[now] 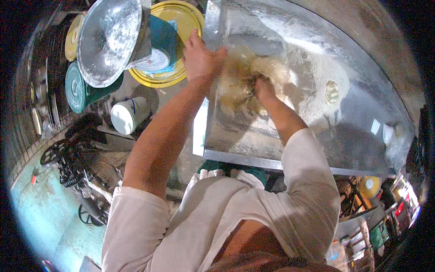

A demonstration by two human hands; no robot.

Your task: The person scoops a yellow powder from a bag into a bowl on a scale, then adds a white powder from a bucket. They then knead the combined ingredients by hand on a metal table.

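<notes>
My right hand (264, 89) grips the gathered middle of a translucent plastic bag (234, 81) over the metal-topped worktable (244, 139). Motion blurs the bag, and my right fingertips are hidden in its folds. My left hand (204, 61) is at the table's raised left edge, fingers spread and thumb towards the bag. I see nothing held in it; whether it touches the edge I cannot tell. White powder (312, 71) is spread over the tabletop to the right of the bag, with a small pale yellowish patch (332, 92) within it.
Left of the table, a dial scale (158, 59) with a wide metal pan (108, 40) stands by a round yellow lid (188, 20). Nearby are a white bucket (124, 117) and a green cylindrical container (75, 87). Dark machinery with wheels (85, 190) sits at lower left.
</notes>
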